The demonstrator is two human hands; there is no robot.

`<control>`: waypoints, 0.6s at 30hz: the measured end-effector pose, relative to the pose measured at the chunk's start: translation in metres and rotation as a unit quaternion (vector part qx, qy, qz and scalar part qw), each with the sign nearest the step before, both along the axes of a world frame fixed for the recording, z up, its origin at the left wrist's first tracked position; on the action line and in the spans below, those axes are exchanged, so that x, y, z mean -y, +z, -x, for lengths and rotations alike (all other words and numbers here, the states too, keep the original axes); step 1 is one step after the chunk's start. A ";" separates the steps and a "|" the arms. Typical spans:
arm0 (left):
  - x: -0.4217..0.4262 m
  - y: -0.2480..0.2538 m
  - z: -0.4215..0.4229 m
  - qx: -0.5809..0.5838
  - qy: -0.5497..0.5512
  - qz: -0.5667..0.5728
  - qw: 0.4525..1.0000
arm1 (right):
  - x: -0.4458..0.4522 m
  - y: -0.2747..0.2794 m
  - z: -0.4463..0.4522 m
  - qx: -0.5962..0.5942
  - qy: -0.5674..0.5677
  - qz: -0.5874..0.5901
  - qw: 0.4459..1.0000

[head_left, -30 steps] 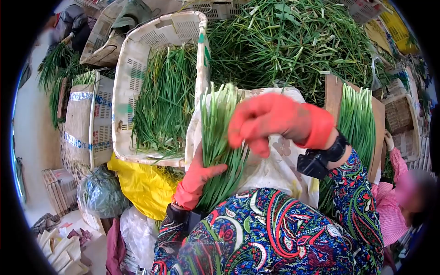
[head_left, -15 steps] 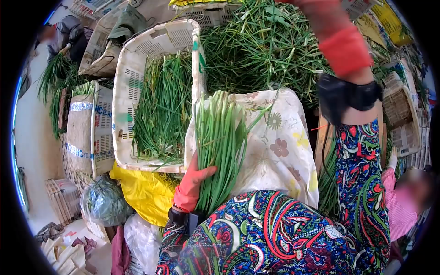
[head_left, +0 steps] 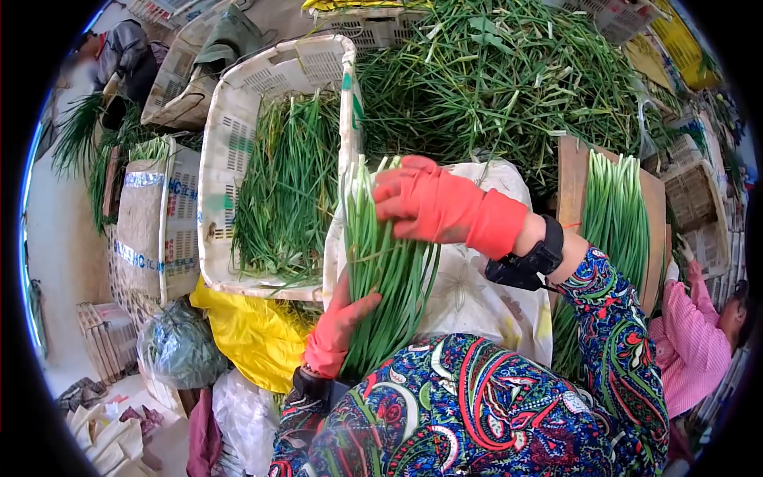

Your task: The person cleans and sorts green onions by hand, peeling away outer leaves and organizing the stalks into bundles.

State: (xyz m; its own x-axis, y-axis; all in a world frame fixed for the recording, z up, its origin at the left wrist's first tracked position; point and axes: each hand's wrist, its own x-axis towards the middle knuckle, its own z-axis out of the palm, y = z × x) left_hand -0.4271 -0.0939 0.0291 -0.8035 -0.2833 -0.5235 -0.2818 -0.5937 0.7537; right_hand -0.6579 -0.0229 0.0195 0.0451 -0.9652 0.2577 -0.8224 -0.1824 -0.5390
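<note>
A bunch of green chives (head_left: 380, 278) with pale stem ends up is held upright over my lap. My left hand (head_left: 338, 326), in a red rubber glove, is closed around its lower part, thumb across the front. My right hand (head_left: 425, 203), gloved the same way, has its fingers closed on the stems near the top; its fingertips are partly hidden behind the stems. A floral cloth (head_left: 469, 298) covers my lap beneath the bunch. To the right, another neat bunch of chives (head_left: 616, 211) lies on a brown board (head_left: 571, 179).
A white plastic crate (head_left: 214, 191) with chives stands at left. A large heap of loose greens (head_left: 493, 87) spreads ahead. Beside the crate lie a yellow bag (head_left: 246, 338) and a stuffed plastic bag (head_left: 181, 346). One person (head_left: 691, 342) is at right, another (head_left: 123, 56) at far left.
My right hand has come down and left from the upper right onto the top of the bunch. The chives on the board at right are now uncovered. My left hand keeps its hold.
</note>
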 end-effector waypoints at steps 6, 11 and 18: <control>-0.001 -0.004 0.006 -0.003 -0.064 0.019 0.998 | 0.005 0.002 0.004 0.100 0.006 -0.036 0.994; -0.004 -0.003 0.007 -0.020 -0.055 -0.011 0.998 | 0.011 -0.004 0.015 -0.031 -0.071 0.113 0.991; -0.004 -0.003 -0.003 -0.034 -0.037 -0.036 0.998 | 0.014 0.011 0.095 0.037 -0.220 0.106 0.969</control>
State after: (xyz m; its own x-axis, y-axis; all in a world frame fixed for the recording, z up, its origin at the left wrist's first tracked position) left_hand -0.4237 -0.0898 0.0261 -0.8555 -0.1852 -0.4835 -0.2767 -0.6257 0.7293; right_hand -0.7528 -0.0368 0.0301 -0.3858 -0.8118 0.4384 -0.8057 0.0650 -0.5887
